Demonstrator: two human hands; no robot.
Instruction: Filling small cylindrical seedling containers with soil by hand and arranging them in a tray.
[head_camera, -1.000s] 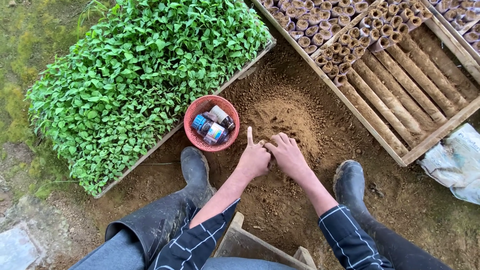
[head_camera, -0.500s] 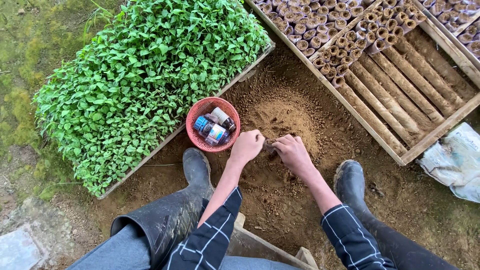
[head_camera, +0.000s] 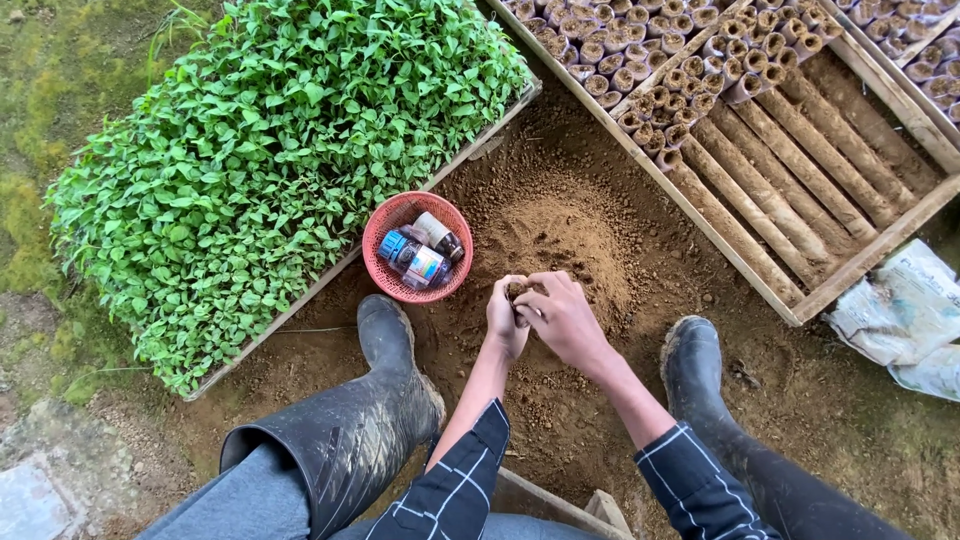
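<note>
Item: our left hand (head_camera: 505, 318) and right hand (head_camera: 560, 318), both curled and meeting around 1 small soil-filled tube (head_camera: 517, 291), held just above the near edge of the loose soil mound (head_camera: 560, 235). Step in hand, as we judge it: packing or shaping that tube; the next move would call for a firm grip and a short carry. Edges: red basket (head_camera: 385, 280) of bottles just beside on the left, seedling bed (head_camera: 280, 150) beyond it, wooden tray (head_camera: 800, 190) of tubes on the right, 2 rubber boots (head_camera: 390, 400) flanking. Open ground lies between the boots.
</note>
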